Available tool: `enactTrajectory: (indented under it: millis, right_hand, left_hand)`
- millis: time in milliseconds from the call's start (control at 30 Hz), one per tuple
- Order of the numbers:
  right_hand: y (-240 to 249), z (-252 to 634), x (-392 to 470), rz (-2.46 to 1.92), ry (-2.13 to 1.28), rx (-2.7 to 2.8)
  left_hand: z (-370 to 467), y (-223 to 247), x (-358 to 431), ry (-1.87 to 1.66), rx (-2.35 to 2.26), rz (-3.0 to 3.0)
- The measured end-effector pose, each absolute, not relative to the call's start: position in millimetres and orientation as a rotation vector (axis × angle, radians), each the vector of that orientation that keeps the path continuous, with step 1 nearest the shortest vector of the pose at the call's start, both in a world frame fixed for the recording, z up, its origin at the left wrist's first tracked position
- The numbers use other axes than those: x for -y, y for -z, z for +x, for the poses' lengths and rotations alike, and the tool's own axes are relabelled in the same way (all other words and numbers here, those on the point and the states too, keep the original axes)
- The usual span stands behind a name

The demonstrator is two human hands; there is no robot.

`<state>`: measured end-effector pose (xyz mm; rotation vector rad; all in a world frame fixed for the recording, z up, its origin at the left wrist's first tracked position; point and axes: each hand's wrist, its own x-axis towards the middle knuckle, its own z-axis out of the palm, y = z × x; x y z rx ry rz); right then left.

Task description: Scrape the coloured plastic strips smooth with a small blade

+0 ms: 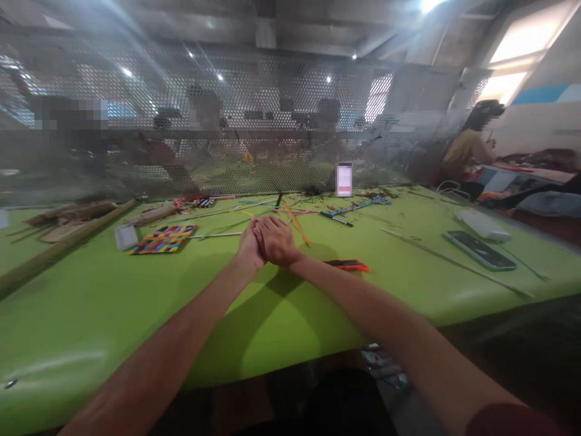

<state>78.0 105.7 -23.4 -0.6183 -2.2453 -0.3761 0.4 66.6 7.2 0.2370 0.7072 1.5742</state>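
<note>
Pausing is suggested: the left hand (250,245) and right hand (276,239) are clasped together near the orange strip (298,226), any contents hidden; before grasping, unclasping is likely needed.

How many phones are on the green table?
2: a lit phone upright near the mesh, and a dark-screened phone lying flat toward the right. Others may be hidden.

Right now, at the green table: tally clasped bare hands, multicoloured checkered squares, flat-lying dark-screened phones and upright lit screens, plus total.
Clasped bare hands: 2, left hand and right hand
Multicoloured checkered square: 1
Flat-lying dark-screened phone: 1
Upright lit screen: 1
Total: 5
</note>
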Motion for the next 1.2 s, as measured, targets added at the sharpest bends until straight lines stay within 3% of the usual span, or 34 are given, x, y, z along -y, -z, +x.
enactTrajectory:
  millis: [200,533,900,1200]
  right_hand:
    - [9,84,-108,-0.695,0.286,2.215]
    - [1,118,-157,-0.583,-0.356,1.998]
    - [-3,97,-108,-0.375,0.323,2.200]
    - [-10,87,-86,-0.620,0.259,2.247]
  left_hand:
    - [-3,-7,-72,-1.554,-0.620,0.287]
    - [-13,-5,-75,-1.501,-0.637,0.324]
    - [0,-22,-51,-1.340,-0.444,0.541]
    - [3,-6,-56,-1.401,-0.391,0.571]
